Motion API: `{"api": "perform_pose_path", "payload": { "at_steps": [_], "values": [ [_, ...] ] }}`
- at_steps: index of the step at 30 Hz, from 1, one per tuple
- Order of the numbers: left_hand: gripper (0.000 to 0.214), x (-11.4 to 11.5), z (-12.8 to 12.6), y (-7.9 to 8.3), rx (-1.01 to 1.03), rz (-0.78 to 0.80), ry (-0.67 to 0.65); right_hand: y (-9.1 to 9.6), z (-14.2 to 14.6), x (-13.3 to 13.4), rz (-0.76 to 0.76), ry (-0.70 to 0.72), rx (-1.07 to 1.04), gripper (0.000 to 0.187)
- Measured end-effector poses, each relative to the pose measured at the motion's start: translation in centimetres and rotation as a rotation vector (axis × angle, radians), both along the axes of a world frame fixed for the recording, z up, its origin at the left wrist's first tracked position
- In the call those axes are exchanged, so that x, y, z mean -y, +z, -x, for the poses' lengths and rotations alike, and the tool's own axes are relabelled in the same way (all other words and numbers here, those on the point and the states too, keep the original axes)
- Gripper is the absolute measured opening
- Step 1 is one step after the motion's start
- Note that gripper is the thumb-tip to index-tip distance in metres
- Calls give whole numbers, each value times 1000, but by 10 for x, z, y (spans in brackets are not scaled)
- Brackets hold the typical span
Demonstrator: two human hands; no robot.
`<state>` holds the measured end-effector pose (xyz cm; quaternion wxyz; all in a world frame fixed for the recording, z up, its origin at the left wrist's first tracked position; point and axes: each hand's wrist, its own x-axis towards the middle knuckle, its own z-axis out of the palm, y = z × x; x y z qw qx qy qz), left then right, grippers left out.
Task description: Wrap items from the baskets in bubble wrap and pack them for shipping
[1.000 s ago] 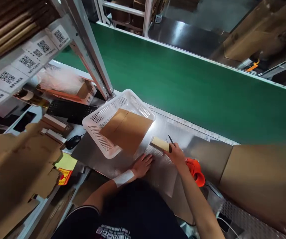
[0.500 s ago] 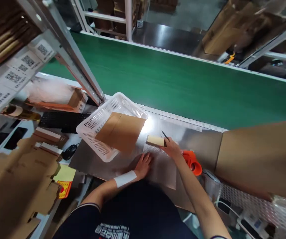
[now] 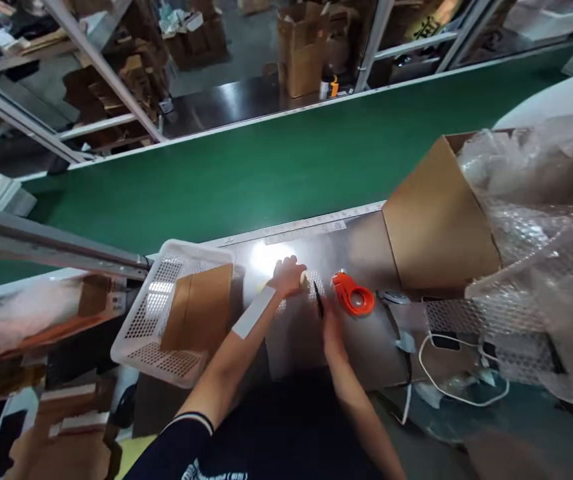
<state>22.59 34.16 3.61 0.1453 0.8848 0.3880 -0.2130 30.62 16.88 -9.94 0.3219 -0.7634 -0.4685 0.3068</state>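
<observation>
My left hand [image 3: 288, 275], with a white patch on its forearm, is closed over a small pale-yellow box [image 3: 304, 280] and hides most of it. The box rests on a strip of bubble wrap [image 3: 312, 279] on the metal worktop [image 3: 286, 343]. Just to the right, my right hand [image 3: 334, 333] is closed around a thin black pointed tool [image 3: 318, 299]; its exact kind is not clear. The tool's tip points up beside the wrap. An orange tape dispenser [image 3: 354, 295] lies to the right of my right hand.
At the left stands a white perforated basket [image 3: 139, 320] with a flat brown cardboard piece [image 3: 199, 307] in it. A green conveyor belt [image 3: 266, 177] runs behind the worktop. To the right are a large carton [image 3: 441, 227], bubble wrap sheets [image 3: 531, 267] and a white cable [image 3: 446, 387].
The view has swung right. My left hand has moved from the worktop onto the small box. My right hand has left the box and drawn back, keeping the black tool.
</observation>
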Motion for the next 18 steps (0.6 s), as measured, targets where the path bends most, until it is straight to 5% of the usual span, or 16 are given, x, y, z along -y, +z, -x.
{"api": "perform_pose_path", "payload": {
  "at_steps": [7,12,18],
  "values": [
    [67,-48,-35,-45,-129,215,-323,5,18,-38,179,-56,-20,48],
    [70,-67,-42,-66,-211,278,-359,1,12,-39,230,-2,-26,53],
    [73,-73,-46,-72,-220,303,-349,-1,7,-34,278,50,13,56]
  ]
}}
